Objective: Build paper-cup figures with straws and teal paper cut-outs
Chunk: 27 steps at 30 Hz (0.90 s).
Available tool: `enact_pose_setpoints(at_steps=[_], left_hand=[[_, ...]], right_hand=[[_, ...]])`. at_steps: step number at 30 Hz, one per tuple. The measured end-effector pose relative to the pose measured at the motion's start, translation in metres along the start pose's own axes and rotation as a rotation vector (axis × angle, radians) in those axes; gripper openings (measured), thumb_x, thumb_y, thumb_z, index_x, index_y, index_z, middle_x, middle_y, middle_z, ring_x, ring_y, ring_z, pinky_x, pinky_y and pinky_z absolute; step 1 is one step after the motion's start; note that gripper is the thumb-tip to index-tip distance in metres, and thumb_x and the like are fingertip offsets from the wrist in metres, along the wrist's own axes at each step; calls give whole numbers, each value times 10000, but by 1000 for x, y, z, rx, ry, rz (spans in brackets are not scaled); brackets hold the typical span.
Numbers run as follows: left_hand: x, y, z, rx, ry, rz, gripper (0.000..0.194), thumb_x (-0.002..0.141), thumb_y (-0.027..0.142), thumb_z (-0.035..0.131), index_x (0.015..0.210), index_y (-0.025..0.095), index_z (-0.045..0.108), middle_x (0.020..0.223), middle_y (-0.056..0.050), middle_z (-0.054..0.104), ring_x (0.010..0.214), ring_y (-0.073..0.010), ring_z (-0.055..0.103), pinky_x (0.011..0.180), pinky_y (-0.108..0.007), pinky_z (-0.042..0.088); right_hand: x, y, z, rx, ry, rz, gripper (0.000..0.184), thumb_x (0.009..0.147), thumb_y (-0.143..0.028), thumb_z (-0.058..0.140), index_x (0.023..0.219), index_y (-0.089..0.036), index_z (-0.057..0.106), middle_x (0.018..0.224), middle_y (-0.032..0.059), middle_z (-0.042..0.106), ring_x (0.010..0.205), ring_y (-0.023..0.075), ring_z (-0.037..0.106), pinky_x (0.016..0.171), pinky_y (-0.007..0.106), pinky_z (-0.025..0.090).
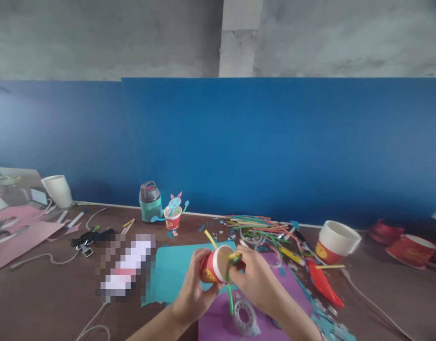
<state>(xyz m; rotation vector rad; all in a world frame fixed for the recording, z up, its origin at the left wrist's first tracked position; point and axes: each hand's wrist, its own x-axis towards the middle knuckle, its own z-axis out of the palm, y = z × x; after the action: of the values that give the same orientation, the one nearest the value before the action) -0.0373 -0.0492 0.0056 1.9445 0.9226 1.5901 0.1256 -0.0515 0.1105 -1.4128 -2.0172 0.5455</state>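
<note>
My left hand [192,289] is wrapped round a red and white paper cup [210,269], tilted so that its mouth faces right. A yellow straw [210,239] sticks up beyond the cup's far side. At the rim, my right hand [255,272] pinches a straw; yellow and green pieces show by its fingertips, which partly hide them. A green straw [231,303] hangs below the cup. Under my hands lie a purple sheet [214,322], a turquoise sheet [171,265] and a clear tape roll [245,317].
A finished-looking cup figure [173,220] with a cat face stands beside a teal flask [151,203]. Many straws [253,225] lie at the back. To the right are a yellow cutter [292,255], a red pointed object [322,282], and stacked cups [336,241]. A cable [377,303] crosses the table.
</note>
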Motion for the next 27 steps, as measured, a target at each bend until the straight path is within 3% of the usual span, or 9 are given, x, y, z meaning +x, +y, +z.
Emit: enact_pose_setpoints(at_steps=[5,9,13,17,19,23,25,27], left_hand=[[0,1,-1,3,-13,33,672,699,22,609,1275,251,348,1181,-100,476,1093,-269,512,935,-410,424],[1,5,0,-29,-2,6,634,701,40,633,1248,252,393,1164,-93,507,1079,-266,528,931,-393,427],[6,14,-1,-291,27,-232,507,751,223,691,1206,233,467,1113,-92,591,989,-252,583,874,-355,462],[15,23,-6,-697,-77,-538,546,708,403,740,1191,215,568,1094,-98,656,986,-277,607,837,-348,478],[18,24,-9,-825,-119,-661,556,695,442,741,1188,225,602,1058,-87,679,916,-257,627,745,-314,487],[19,21,-11,-1010,-304,-753,533,724,521,674,1123,169,655,942,-111,706,713,-190,622,551,-241,423],[21,20,-10,-1013,-361,-752,513,745,532,647,1088,151,668,951,-123,708,789,-212,635,626,-264,446],[26,21,-9,-964,-369,-711,532,729,522,673,1123,165,651,1037,-117,694,972,-261,618,812,-325,448]], right_hand=[[1,0,1,-39,-54,19,157,643,-161,526,540,-190,412,594,-20,483,571,122,435,535,239,274],[1,-1,2,-40,-31,15,131,649,-148,528,545,-186,460,623,-12,510,588,128,467,551,244,299],[2,0,-2,111,5,3,86,723,-265,572,710,-193,617,745,20,610,707,176,562,661,273,403],[7,12,-6,302,112,2,393,750,-322,571,1131,-228,603,1079,76,633,965,230,580,794,332,454],[10,19,-6,394,72,40,487,751,-331,574,1230,-247,558,1232,91,580,1091,253,544,833,361,464],[14,26,-4,547,-93,54,552,713,-406,669,1233,-243,581,1245,95,602,1122,280,553,855,384,480],[16,27,0,576,-94,20,451,755,-463,645,1137,-223,649,1143,91,666,1044,272,602,834,367,492],[18,29,4,564,-35,0,385,798,-495,600,1030,-204,698,1039,85,709,962,264,639,807,350,500]])
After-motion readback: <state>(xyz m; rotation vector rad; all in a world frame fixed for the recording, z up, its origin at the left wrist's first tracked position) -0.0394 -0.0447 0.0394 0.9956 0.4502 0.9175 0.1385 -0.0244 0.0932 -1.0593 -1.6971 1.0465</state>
